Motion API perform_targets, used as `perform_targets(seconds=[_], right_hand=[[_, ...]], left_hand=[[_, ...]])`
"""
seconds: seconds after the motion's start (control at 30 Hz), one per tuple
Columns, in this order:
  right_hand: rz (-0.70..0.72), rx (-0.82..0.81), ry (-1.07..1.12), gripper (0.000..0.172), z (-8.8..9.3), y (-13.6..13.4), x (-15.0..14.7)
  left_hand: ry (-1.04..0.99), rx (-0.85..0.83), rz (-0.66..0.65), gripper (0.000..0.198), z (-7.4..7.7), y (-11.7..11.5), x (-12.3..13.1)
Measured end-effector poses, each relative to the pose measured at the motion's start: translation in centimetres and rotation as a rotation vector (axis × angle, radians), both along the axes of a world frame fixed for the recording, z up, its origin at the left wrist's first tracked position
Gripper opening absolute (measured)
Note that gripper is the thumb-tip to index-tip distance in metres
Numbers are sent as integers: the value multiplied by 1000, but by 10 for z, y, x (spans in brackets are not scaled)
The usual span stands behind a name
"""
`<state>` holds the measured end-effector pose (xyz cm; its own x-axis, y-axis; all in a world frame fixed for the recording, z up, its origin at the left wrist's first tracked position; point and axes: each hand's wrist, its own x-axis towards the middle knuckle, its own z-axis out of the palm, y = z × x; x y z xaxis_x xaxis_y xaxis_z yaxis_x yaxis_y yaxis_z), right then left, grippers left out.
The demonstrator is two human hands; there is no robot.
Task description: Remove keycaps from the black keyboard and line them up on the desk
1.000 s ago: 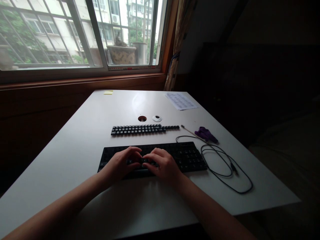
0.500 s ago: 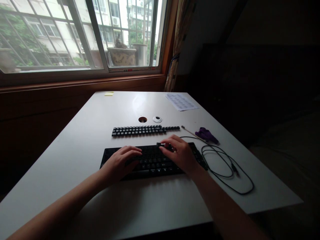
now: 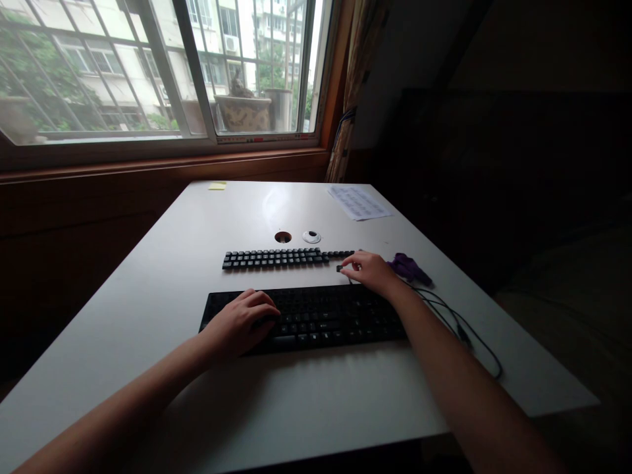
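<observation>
A black keyboard point(image 3: 326, 329) lies on the white table, with key positions in its upper part looking bare of caps. My left hand point(image 3: 247, 317) rests on its left side, fingers lightly bent over the keys and holding nothing I can see. Beyond the keyboard, my right hand point(image 3: 372, 271) pinches a small black keycap point(image 3: 340, 268) between thumb and fingertips, just above the table. Close behind that keycap runs a neat block of loose black keycaps point(image 3: 274, 260) in several rows, with a shorter row point(image 3: 338, 254) extending to the right.
A purple cloth point(image 3: 409, 268) lies right of my right hand. The black cable point(image 3: 459, 322) loops along the table's right side, partly under my forearm. Farther back are a round hole point(image 3: 283, 237), a white round cover point(image 3: 311, 237), printed sheets point(image 3: 359, 203) and yellow sticky notes point(image 3: 217, 186).
My right hand has moved from above the keyboard away and to the right, carrying the keycap towards the loose rows. My left hand stays on the keyboard, its fingers slightly more bent.
</observation>
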<state>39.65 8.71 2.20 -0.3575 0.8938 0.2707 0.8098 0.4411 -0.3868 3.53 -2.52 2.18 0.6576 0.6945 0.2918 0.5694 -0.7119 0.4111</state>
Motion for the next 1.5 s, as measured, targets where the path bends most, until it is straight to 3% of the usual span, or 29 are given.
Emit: perform_targets(seconds=[0.43, 0.9, 1.2, 1.5], right_hand=[[22, -30, -51, 21, -14, 13, 4], [48, 158, -129, 26, -16, -10, 1], [-29, 146, -312, 34, -20, -7, -4], [-69, 66, -324, 44, -21, -2, -6]], left_hand=[[-15, -6, -12, 22, 1, 1, 0], [-22, -29, -16, 23, 0, 1, -1], [1, -23, -12, 21, -1, 1, 0], [-1, -19, -15, 21, -1, 1, -2]])
